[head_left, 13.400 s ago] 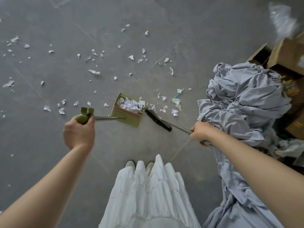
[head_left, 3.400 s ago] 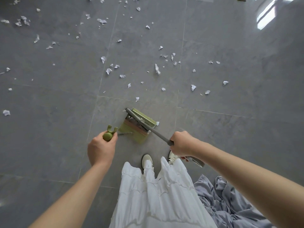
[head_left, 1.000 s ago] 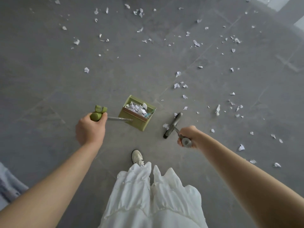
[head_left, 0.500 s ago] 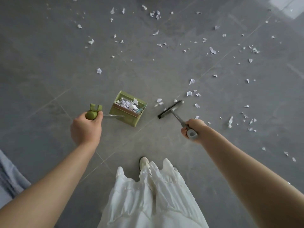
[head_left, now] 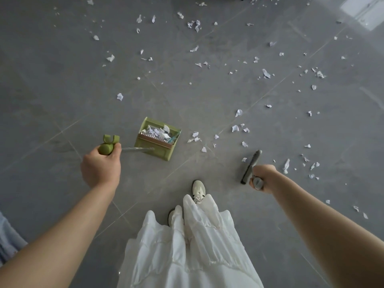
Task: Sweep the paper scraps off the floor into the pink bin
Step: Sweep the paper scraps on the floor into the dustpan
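— So where do the nearest paper scraps (head_left: pixel 195 137) lie from the broom head (head_left: pixel 251 166)?

— Between it and the green dustpan (head_left: pixel 157 139). That little cluster sits on the floor (head_left: pixel 62 84) just right of the pan's open mouth, and the broom head is further right and nearer the person, well apart from the pan.

— And its long axis?

— Running roughly away from the person, tilted a touch, so its broad side faces left toward the scraps and the pan. A leftward stroke looks like the natural one.

— Which hand does what?

— The right hand (head_left: pixel 262 178) is curled tight round the broom's grip. The left hand (head_left: pixel 101 163) is clamped on the dustpan's green handle end (head_left: pixel 106 148), holding the pan, which already carries a heap of scraps.

— The pink bin?

— Not in view. More scraps are scattered far ahead and to the right, so I judge the job well short of done.
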A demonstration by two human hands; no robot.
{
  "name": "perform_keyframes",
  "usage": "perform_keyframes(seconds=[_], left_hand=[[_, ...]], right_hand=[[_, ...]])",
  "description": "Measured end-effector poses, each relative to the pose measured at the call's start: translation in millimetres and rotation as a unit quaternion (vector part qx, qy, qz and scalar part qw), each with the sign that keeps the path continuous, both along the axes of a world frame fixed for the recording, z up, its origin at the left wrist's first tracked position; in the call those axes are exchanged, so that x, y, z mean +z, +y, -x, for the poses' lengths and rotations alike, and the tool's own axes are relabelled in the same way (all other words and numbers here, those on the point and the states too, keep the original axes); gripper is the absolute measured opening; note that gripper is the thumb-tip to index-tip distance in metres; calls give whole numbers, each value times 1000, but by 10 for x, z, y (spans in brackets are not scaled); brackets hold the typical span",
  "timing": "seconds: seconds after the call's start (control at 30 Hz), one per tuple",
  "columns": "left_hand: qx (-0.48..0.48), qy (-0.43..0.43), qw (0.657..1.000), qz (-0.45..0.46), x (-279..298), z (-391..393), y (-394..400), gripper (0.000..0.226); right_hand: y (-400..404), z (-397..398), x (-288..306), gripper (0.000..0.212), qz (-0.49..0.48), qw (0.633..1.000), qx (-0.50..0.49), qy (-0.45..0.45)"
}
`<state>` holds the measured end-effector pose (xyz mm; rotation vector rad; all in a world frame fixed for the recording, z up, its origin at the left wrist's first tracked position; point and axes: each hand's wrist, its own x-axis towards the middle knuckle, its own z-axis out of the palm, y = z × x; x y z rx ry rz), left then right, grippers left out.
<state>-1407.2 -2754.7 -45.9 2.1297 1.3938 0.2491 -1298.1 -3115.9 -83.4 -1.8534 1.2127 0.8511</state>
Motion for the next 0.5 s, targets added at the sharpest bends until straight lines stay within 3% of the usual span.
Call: perform_keyframes(seconds=[0.2, 0.5], left_hand=[[39, 1, 999, 8, -63, -327, -203, 41], [56, -14, 998, 9, -82, -696, -403, 41]], right_hand=[[-51, -492, -208, 10, 9, 995, 94, 19], [758, -938, -45, 6, -62, 986, 154, 12]])
